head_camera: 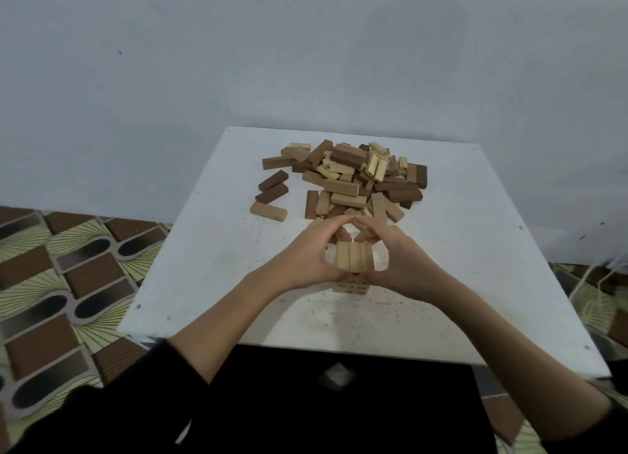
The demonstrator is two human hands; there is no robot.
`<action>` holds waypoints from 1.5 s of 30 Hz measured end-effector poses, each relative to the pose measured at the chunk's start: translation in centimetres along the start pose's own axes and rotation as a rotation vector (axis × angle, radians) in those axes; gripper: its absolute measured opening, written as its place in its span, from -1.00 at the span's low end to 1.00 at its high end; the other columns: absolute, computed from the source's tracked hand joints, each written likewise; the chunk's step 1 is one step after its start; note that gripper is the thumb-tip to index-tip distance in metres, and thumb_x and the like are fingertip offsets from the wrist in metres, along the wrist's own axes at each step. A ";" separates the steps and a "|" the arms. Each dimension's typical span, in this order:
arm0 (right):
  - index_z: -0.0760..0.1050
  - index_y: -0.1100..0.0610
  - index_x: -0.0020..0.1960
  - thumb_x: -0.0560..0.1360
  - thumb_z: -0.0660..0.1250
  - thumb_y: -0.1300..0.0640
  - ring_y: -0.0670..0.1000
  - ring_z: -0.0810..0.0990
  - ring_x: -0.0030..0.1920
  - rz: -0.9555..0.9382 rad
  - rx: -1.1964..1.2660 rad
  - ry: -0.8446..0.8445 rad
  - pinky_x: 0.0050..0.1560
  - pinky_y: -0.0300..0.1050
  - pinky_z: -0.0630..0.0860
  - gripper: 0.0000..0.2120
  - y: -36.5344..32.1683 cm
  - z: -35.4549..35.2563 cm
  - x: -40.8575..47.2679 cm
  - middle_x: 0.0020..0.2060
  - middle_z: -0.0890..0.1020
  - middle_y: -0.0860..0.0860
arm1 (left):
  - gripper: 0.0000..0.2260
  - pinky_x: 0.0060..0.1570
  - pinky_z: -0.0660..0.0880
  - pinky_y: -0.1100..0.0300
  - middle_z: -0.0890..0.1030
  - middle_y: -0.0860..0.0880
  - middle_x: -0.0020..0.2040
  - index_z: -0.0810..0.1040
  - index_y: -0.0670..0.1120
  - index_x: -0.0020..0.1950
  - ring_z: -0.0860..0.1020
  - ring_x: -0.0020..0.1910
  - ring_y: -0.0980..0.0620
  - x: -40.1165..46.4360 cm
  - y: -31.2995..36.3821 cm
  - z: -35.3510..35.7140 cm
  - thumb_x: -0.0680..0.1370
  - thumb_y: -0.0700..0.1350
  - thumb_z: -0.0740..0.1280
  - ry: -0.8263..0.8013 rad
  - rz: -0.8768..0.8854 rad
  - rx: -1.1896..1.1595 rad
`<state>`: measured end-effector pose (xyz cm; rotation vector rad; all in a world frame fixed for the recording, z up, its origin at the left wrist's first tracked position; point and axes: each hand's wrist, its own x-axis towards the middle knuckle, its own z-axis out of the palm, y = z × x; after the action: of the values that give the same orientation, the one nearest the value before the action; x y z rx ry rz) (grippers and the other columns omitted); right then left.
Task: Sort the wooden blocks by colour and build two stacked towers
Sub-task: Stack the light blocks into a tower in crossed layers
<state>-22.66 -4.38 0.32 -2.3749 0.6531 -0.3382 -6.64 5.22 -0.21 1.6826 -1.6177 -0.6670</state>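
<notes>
Cupping the pale tower [353,260] from both sides, the left hand [306,250] and right hand [401,256] curl round its top layer, fingertips nearly meeting behind it, probably to square the three smooth, straight-edged blocks into line. Each grip is narrow, pressed to the wood. That tower stands near the front of the scuffed white surface [475,250]. Behind it lies the pile [346,178], dark and pale blocks mixed, mostly unsorted; I see no dark tower yet.
</notes>
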 end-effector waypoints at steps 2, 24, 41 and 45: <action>0.18 0.06 0.47 0.31 0.55 0.08 -0.06 0.44 0.14 -0.007 -0.013 -0.011 0.01 -0.41 0.34 -0.15 0.2 0.0 0.0 0.13 0.51 -0.01 | -0.26 -0.02 0.27 0.59 0.50 -0.01 0.13 0.29 0.03 0.45 0.40 0.11 0.13 -0.1 -0.1 0.1 0.34 -0.10 0.55 -0.017 0.000 0.008; 0.14 0.09 0.49 0.34 0.52 0.13 -0.12 0.31 0.14 0.016 -0.029 -0.026 0.12 -0.20 0.28 -0.16 0.0 0.2 -0.4 0.05 0.46 -0.11 | -0.20 0.05 0.26 0.56 0.49 0.03 0.11 0.23 -0.05 0.48 0.39 0.15 0.11 -0.2 -0.8 1.0 0.33 -0.18 0.55 -0.002 -0.032 0.009; -0.04 0.00 0.51 0.27 0.56 0.00 0.00 0.06 0.41 0.086 0.032 -0.104 0.38 0.06 0.16 0.03 -1.4 -1.0 -1.3 0.43 0.14 0.00 | 0.01 0.23 0.15 0.47 0.19 0.08 0.45 0.05 0.03 0.54 0.21 0.39 0.26 -0.9 -1.2 0.5 0.25 0.15 0.56 -0.066 -0.078 -0.155; -0.03 0.00 0.52 0.35 0.40 -0.15 -0.06 0.07 0.45 0.186 0.217 -0.052 0.40 -0.05 0.15 -0.10 -0.9 -0.5 -2.2 0.48 0.07 -0.08 | -0.18 0.40 0.10 0.36 0.16 0.15 0.52 0.07 0.04 0.54 0.11 0.48 0.25 -2.0 -1.2 1.3 0.41 0.43 0.18 -0.056 -0.241 -0.519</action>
<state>-24.37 -2.87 1.18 -2.0922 0.7660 -0.2512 -7.07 6.97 -2.16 1.4822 -1.1488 -1.1506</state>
